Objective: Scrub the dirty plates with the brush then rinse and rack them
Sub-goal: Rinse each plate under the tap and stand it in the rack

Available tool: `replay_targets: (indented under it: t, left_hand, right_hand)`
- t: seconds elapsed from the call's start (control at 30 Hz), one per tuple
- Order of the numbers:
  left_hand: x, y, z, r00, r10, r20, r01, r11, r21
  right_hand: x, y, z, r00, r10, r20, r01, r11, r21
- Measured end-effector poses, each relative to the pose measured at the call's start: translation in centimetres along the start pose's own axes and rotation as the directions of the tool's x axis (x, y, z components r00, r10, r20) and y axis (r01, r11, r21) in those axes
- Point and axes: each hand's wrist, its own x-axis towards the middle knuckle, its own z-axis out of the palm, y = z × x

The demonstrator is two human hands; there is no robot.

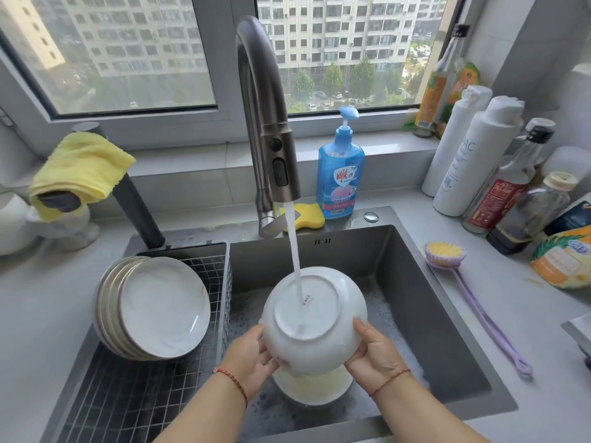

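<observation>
Overhead, just beyond both hands, the tap (268,123) is running a stream of water (295,266) onto the upturned base of a white plate (315,321), which is showing its round foot ring and a small sticker with red marks too tiny to read. Left hand (252,356) is gripping the plate's lower left rim with curled fingers, and right hand (377,356) is gripping the lower right rim with its thumb lying on the plate's back; each wrist is wearing a thin red string. Directly below the held plate, another pale dish (311,386) is sitting in the sink (415,314), mostly hidden, with yellowish water in it. Left of the left hand, a stack of white marbled plates (160,308) is leaning in the wire rack (134,394). Right of the right hand, a lilac brush (463,282) with yellow bristles is lying on the worktop (527,362). Beyond the tap, a blue soap bottle (340,174) is carrying a red Chinese logo that is hard to make out, beside a yellow sponge (308,215). Far right, a white bottle (473,164) is showing the letters "PAC", cut off at the edge, and the dark sauce bottles' (505,193) red labels are staying illegible.
</observation>
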Motion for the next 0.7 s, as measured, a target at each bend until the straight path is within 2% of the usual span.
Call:
replay_targets:
  t: [0.1, 0.2, 0.43, 0.6, 0.7]
  left_hand:
    - [-0.4, 0.4, -0.3, 0.999, -0.017, 0.032, 0.021, 0.988, -0.151]
    - [-1.3, 0.9, 0.2, 0.995, 0.009, 0.096, 0.011, 0.979, -0.205]
    - [-3.6, 2.6, 1.8, 0.979, 0.190, 0.071, -0.182, 0.977, -0.116]
    - [-4.6, 3.4, 2.1, 0.972, 0.230, 0.034, -0.226, 0.969, -0.097]
    - [-4.9, 3.1, 1.7, 0.969, 0.244, 0.031, -0.242, 0.968, -0.058]
  right_hand:
    - [1.0, 0.9, -0.7, 0.999, 0.052, -0.013, -0.050, 0.992, 0.115]
    - [1.3, 1.7, -0.7, 0.997, 0.067, 0.026, -0.071, 0.977, 0.202]
    - [2.3, 3.2, -0.2, 0.995, 0.078, -0.068, -0.056, 0.956, 0.288]
    - [1.3, 3.5, 1.4, 0.979, 0.131, -0.160, -0.078, 0.950, 0.301]
    - [1.1, 3.7, 1.5, 0.971, 0.198, -0.136, -0.145, 0.934, 0.327]
